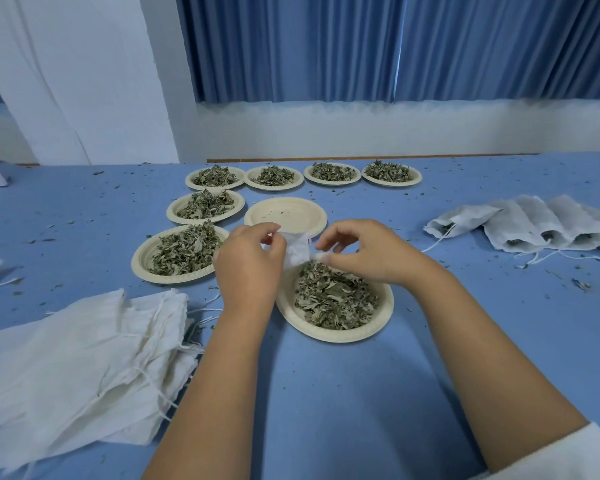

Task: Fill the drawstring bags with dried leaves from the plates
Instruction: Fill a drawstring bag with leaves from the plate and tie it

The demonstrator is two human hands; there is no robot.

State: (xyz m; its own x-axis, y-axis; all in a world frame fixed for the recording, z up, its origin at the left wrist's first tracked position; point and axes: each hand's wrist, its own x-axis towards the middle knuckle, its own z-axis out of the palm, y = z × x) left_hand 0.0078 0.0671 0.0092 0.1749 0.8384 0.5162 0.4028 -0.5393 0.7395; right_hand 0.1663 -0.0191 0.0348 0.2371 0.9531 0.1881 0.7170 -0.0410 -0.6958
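Note:
A small white drawstring bag (297, 249) hangs between my two hands, just above the far rim of the near plate (291, 315) heaped with dried leaves (335, 299). My left hand (248, 263) pinches the bag's left edge with thumb and fingers. On the other side my right hand (364, 251) pinches its right edge. Most of the bag is hidden behind my fingers.
Several more plates of leaves, such as one to the left (179, 252), lie on the blue table; one plate (286, 214) behind my hands is empty. Empty bags (84, 355) are piled at the near left, filled bags (534, 225) lie at the right. Leaf crumbs litter the table.

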